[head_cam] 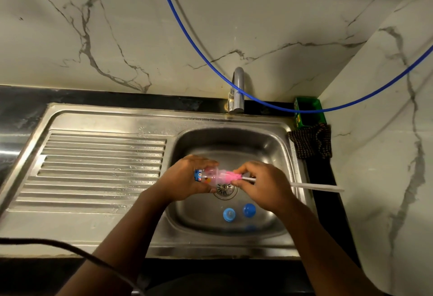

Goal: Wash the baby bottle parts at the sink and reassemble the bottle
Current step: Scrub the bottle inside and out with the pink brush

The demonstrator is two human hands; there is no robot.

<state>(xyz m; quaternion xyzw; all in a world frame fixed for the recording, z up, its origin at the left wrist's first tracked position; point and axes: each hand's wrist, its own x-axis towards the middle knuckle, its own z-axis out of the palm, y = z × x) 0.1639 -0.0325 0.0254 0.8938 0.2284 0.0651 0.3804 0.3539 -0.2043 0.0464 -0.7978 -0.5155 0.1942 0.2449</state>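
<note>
Both hands' fingers [206, 161] around bottle [208, 177] (brush [230, 176] inside)

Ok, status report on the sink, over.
Left hand grips bottle; right hand works pink brush inside. Blue cap and collar wait in basin. Nothing obstructing.

Two bare forearms reach in from the bottom edge, with no sleeves showing on either (bare right up to where the picture ends). The left hand [187, 178] and right hand [262, 185] wear no rings, gloves or watch.
</note>
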